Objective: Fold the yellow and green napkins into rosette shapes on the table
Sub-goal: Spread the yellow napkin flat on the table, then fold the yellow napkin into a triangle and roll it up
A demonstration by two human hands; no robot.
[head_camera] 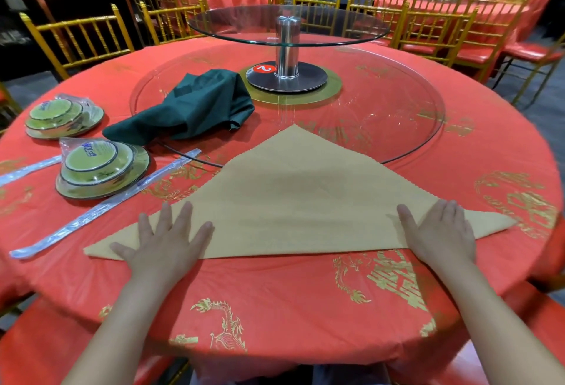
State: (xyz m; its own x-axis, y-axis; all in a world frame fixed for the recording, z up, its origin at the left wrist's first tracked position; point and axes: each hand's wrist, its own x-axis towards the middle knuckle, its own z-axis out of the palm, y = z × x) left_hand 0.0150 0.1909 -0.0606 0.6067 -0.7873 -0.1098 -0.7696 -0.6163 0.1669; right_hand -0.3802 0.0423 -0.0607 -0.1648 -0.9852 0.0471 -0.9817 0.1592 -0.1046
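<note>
Yellow napkin (302,201) lies folded into a triangle, long edge nearest the person. Left hand (165,241) and right hand (440,232) press flat on it, fingers spread, gripping nothing. Green napkin (195,106) is crumpled, well beyond the left hand. Tip: smooth the crease outward with both palms before rolling; keep the edges aligned.

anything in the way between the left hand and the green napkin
Only a plastic-wrapped strip lies flat between the left hand and the green napkin. Wrapped dishes sit just left of that path. Nothing tall blocks a reach over.
</note>
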